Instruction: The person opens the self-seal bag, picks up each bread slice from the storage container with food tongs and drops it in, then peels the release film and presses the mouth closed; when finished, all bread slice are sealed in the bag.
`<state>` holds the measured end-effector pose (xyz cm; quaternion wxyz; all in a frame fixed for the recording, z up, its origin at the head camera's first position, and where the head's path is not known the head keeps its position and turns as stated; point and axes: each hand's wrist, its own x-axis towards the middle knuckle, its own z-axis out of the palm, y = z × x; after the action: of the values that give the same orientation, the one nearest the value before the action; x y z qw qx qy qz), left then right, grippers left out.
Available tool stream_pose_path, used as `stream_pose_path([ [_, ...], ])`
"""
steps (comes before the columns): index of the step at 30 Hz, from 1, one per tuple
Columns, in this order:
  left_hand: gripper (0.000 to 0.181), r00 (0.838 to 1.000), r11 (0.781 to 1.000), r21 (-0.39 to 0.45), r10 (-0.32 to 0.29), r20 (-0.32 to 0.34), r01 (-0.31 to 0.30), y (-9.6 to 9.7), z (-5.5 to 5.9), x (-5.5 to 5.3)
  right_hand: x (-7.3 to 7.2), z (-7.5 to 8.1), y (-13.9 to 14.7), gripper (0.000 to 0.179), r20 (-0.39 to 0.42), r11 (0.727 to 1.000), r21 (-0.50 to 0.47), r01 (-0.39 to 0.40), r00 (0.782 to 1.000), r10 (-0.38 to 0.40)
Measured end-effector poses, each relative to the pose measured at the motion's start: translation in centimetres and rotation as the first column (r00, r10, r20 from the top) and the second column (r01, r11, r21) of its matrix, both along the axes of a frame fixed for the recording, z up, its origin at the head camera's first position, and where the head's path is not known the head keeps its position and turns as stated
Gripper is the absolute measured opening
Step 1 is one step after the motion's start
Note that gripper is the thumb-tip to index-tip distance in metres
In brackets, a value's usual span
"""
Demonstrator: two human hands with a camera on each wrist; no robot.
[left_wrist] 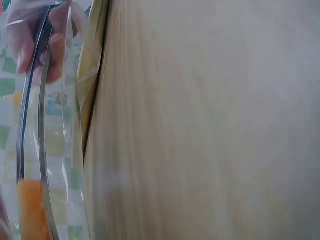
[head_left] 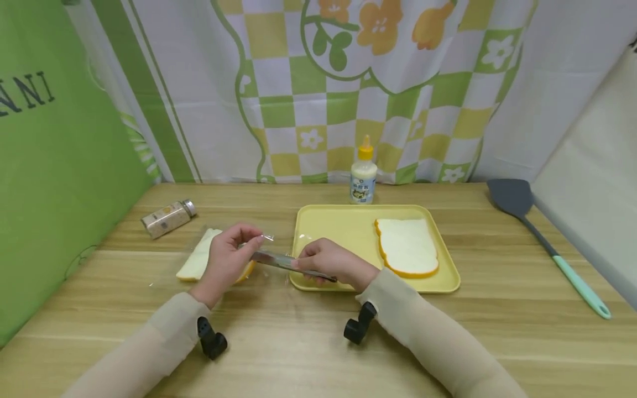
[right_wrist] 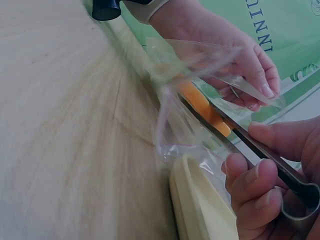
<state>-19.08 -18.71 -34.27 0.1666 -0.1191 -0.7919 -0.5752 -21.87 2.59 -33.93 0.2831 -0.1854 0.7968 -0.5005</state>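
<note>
In the head view my right hand grips metal tongs that reach left over the table. My left hand pinches the edge of a clear plastic bag between thumb and fingers. Inside the bag lies a white slice of bread with an orange crust, partly hidden behind the left hand. The right wrist view shows the tongs' arms at either side of the crust, within the bag's mouth. A second bread slice lies on the right part of a yellow tray.
Behind the tray stands a squeeze bottle with a yellow cap. A spice jar lies on its side at the back left. On the far right rests a spatula with a mint handle. A patterned curtain hangs behind the table.
</note>
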Motion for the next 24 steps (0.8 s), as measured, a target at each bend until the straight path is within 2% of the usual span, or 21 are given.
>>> stream_pose_path([
  [4,0.01,0.999,0.998,0.06,0.012,0.035,-0.014,-0.3,-0.2,-0.1,-0.1,0.1,0.6,0.023,0.015,1.0,-0.013,0.005,1.0,-0.004],
  [7,0.009,0.999,0.998,0.049,0.039,0.003,-0.039,-0.1,-0.3,-0.3,-0.1,0.1,0.6,0.023,0.035,0.999,-0.035,0.007,0.999,-0.005],
  [13,0.008,0.997,0.998,0.001,0.056,-0.049,-0.056,0.8,-0.1,-0.2,0.3,-0.3,-0.5,0.02,0.068,0.997,-0.077,0.006,0.998,-0.001],
  [21,0.007,0.993,0.995,0.022,0.101,-0.066,-0.099,0.8,-0.2,-0.2,0.5,-0.8,-1.5,0.022,0.095,0.997,-0.08,0.017,0.995,-0.01],
  [24,0.008,0.995,0.995,0.033,0.096,-0.034,-0.095,0.6,-0.3,-0.3,0.6,-0.9,-1.5,0.023,0.103,0.997,-0.072,0.021,0.995,-0.014],
])
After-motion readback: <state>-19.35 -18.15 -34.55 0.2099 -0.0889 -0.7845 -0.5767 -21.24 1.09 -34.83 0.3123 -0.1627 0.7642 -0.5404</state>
